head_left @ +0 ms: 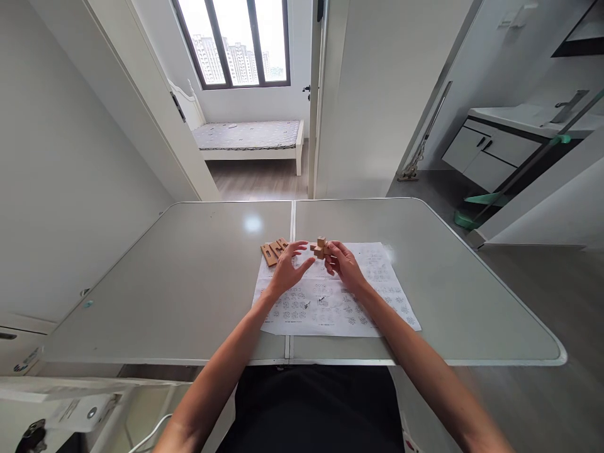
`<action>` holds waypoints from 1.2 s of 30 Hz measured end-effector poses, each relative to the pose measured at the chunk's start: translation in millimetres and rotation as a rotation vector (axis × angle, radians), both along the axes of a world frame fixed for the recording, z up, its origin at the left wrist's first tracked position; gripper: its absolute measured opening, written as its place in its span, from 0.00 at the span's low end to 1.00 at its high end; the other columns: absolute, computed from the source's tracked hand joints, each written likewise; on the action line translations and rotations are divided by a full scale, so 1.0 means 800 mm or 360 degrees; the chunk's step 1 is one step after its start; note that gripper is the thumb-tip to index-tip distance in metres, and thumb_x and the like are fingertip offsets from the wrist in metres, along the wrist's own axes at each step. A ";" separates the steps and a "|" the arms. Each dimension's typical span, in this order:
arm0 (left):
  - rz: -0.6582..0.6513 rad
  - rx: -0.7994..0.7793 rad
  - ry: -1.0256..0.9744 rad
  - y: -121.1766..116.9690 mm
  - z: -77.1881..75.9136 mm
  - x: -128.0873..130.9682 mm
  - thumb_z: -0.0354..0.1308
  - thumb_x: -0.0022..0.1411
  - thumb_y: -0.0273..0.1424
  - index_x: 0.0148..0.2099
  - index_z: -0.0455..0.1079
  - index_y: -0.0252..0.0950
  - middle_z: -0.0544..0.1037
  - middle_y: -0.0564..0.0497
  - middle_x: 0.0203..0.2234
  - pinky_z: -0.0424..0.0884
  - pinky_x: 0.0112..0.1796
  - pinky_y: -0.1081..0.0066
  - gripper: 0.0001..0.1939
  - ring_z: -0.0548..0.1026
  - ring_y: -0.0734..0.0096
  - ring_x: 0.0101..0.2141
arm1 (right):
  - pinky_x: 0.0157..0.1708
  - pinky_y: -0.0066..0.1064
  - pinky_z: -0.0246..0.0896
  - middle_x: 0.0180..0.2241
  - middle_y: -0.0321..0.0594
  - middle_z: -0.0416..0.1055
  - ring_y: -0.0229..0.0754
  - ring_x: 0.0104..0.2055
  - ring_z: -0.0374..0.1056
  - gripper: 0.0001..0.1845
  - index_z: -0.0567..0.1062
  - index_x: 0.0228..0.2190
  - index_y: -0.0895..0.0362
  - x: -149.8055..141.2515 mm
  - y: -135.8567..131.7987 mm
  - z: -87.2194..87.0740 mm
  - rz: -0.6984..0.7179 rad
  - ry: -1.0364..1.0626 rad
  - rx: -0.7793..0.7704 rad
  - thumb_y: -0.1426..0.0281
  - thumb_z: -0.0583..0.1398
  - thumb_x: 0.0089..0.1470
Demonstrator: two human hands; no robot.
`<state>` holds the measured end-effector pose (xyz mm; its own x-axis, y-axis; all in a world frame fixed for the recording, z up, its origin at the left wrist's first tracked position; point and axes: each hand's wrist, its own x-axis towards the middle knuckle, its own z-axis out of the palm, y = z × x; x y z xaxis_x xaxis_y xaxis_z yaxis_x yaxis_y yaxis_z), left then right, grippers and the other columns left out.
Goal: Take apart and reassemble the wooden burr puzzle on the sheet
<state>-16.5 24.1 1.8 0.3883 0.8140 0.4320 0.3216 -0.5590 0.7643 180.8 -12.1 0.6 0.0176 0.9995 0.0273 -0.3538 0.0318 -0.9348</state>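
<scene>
My right hand (343, 263) is closed on a partly joined wooden block puzzle (320, 248), holding it just above a printed instruction sheet (337, 296). My left hand (288, 267) hovers beside it with fingers spread, holding nothing, its fingertips near the puzzle. Several loose notched wooden pieces (274, 250) lie on the table by the sheet's far left corner, just beyond my left hand.
The sheet lies on a grey folding table (189, 283) with a seam down the middle. Beyond the table, an open doorway shows a bed (248, 135) under a window. At right are a washbasin cabinet (500, 148) and a green mop (472, 211).
</scene>
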 end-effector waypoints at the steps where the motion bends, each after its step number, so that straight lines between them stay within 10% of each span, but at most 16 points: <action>1: -0.0094 -0.0080 -0.0053 0.000 0.001 0.000 0.62 0.68 0.43 0.64 0.65 0.41 0.75 0.41 0.59 0.75 0.56 0.56 0.27 0.78 0.58 0.55 | 0.20 0.27 0.56 0.25 0.29 0.61 0.34 0.21 0.59 0.22 0.71 0.38 0.51 -0.001 -0.003 0.003 0.0092 -0.0030 0.0020 0.47 0.64 0.57; 7: -0.0429 -0.0612 -0.0293 0.002 0.005 -0.005 0.67 0.63 0.46 0.66 0.68 0.36 0.81 0.40 0.51 0.75 0.55 0.55 0.34 0.80 0.53 0.52 | 0.23 0.28 0.59 0.23 0.27 0.61 0.34 0.20 0.58 0.23 0.71 0.40 0.50 -0.003 -0.011 0.006 0.0432 -0.0102 0.0161 0.45 0.64 0.58; 21: -0.0649 -0.0923 -0.0471 -0.004 0.024 -0.014 0.74 0.54 0.45 0.65 0.72 0.37 0.80 0.37 0.55 0.79 0.44 0.59 0.39 0.82 0.50 0.47 | 0.28 0.30 0.65 0.31 0.40 0.76 0.37 0.28 0.69 0.22 0.79 0.40 0.57 0.004 -0.010 0.004 0.0859 -0.0409 0.0227 0.51 0.66 0.59; 36: -0.0316 -0.0451 -0.0260 -0.004 0.008 -0.001 0.77 0.52 0.41 0.63 0.72 0.41 0.79 0.43 0.56 0.71 0.58 0.56 0.38 0.77 0.52 0.56 | 0.27 0.30 0.62 0.25 0.33 0.69 0.38 0.25 0.65 0.23 0.73 0.35 0.55 0.000 0.003 -0.026 0.0214 -0.0606 0.0293 0.49 0.69 0.53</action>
